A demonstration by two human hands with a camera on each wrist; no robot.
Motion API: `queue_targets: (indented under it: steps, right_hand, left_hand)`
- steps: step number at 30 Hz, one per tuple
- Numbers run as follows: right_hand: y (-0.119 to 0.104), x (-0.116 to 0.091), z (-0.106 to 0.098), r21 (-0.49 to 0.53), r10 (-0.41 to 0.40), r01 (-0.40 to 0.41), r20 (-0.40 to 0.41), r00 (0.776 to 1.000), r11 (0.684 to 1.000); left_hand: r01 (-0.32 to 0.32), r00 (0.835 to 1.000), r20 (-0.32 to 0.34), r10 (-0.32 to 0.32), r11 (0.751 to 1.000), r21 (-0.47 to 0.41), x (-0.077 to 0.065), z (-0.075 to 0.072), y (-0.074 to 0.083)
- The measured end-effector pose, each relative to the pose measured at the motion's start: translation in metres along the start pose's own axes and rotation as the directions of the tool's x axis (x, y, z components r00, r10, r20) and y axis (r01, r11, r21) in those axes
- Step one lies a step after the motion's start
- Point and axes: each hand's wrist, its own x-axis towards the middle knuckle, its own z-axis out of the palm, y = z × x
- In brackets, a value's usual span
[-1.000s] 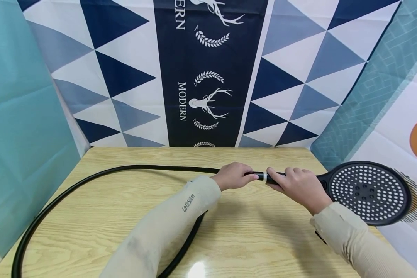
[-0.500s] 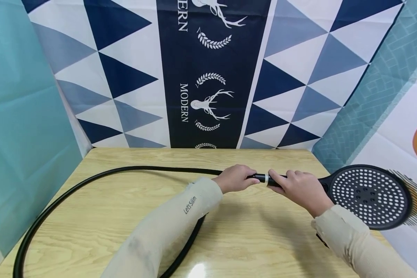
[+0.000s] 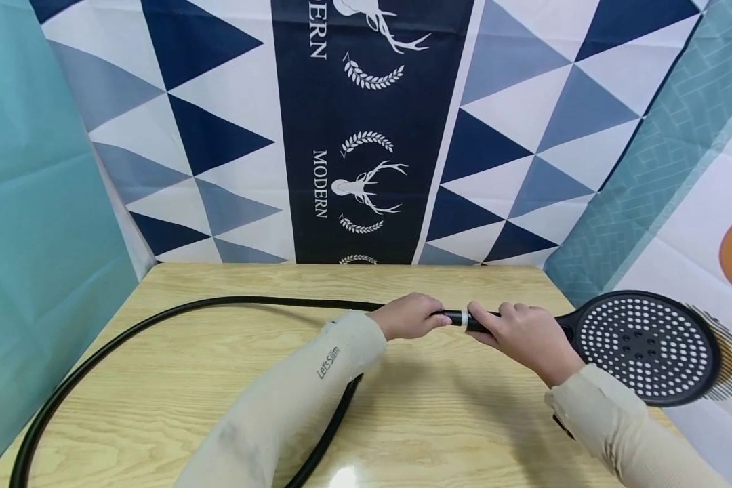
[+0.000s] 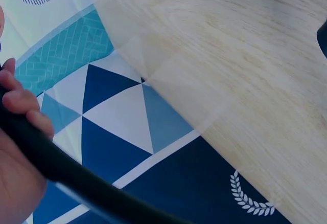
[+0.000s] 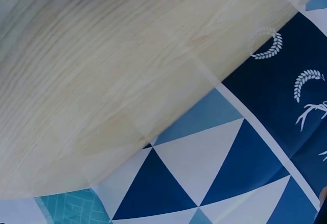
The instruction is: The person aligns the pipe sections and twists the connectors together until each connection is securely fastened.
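Note:
A black shower head (image 3: 646, 349) with a round face of pale nozzles points out over the table's right side. My right hand (image 3: 521, 335) grips its handle, thumb along the handle toward the joint. Just left of that hand shows a white ring (image 3: 465, 319) at the joint with the black hose (image 3: 244, 299). My left hand (image 3: 410, 316) holds the hose end close to this ring, fingers curled round it, as the left wrist view also shows on the hose (image 4: 97, 188). In the right wrist view only a sliver of the hand appears at the right edge.
From my left hand the hose sweeps left in a wide loop over the wooden table (image 3: 189, 393). Another stretch of it (image 3: 329, 434) comes out below the left sleeve (image 3: 293, 393). Patterned cloth (image 3: 360, 135) hangs behind the table's back edge, with teal cloth (image 3: 43, 203) at the left.

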Motion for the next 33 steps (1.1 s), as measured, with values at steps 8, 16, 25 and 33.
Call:
queue_targets:
  steps: [8,16,25,33]
  right_hand:
    - [0.0025,0.0007,-0.0008,0.003,0.006,-0.006,-0.001,1.0,1.0]
    - [0.0019,0.0,-0.0003,-0.006,-0.009,0.009,-0.001,1.0,1.0]
    - [-0.0013,-0.0038,0.0033,0.0,0.009,-0.009,-0.018,1.0,1.0]
    - [0.0006,-0.0028,0.0047,-0.014,0.026,-0.027,-0.028,0.999,1.0]
  left_hand:
    - [0.022,0.998,-0.058,-0.02,0.999,0.025,-0.0002,0.0016,-0.0011]
    - [0.046,0.999,-0.021,-0.046,0.999,-0.013,-0.0006,0.0026,0.0]
    - [0.093,0.996,0.02,-0.093,0.995,-0.045,0.0011,0.0028,0.0033]
    - [0.064,0.997,-0.037,-0.066,0.997,-0.039,0.0029,0.0015,0.0015]
